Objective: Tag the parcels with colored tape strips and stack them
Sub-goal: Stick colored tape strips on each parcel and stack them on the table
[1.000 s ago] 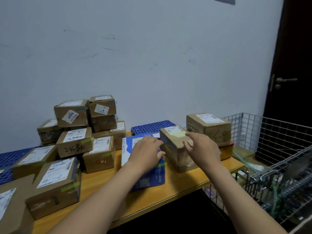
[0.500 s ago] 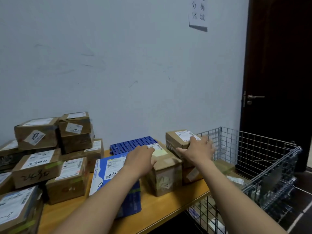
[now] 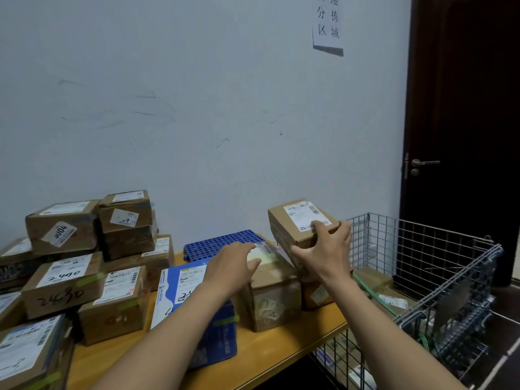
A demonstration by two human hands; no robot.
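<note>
The right hand [image 3: 323, 254] curls round a small box [image 3: 298, 220], holding it tilted, further right of the blue parcel [image 3: 191, 280], likely to stack it. The left hand [image 3: 230, 266], fingers loosely spread, rests on the brown box [image 3: 273, 302] just right of that parcel, probably steadying it.

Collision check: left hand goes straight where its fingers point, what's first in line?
Probably the tilted parcel gripped by the right hand; the left hand, over the middle parcel, aims at that parcel's lower edge. Depth unclear.
</note>
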